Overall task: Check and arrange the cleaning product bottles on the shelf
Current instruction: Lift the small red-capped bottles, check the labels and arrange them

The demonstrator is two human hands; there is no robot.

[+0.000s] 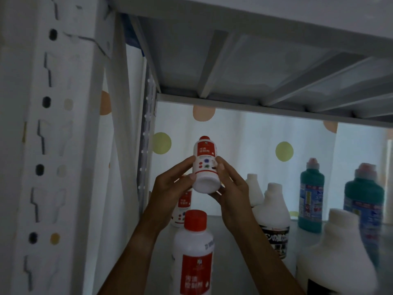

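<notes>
While I hold the small white bottle (205, 165) up in both hands, I look at its red label.

From my head camera, my left hand (170, 186) curls round the bottle's left side and my right hand (230, 188) curls round its right side and bottom, so both hands grip it, lifted above the shelf (231, 241). It tips back a little, red cap up. I should turn it slowly, read the label, and keep both grips snug so it cannot slip. Below stand a matching red-cap bottle (194, 252) and another one (183, 204) behind my left wrist; I think mine belongs upright beside them. White bottles (273, 209) and green bottles (311, 194) stand to the right.
</notes>
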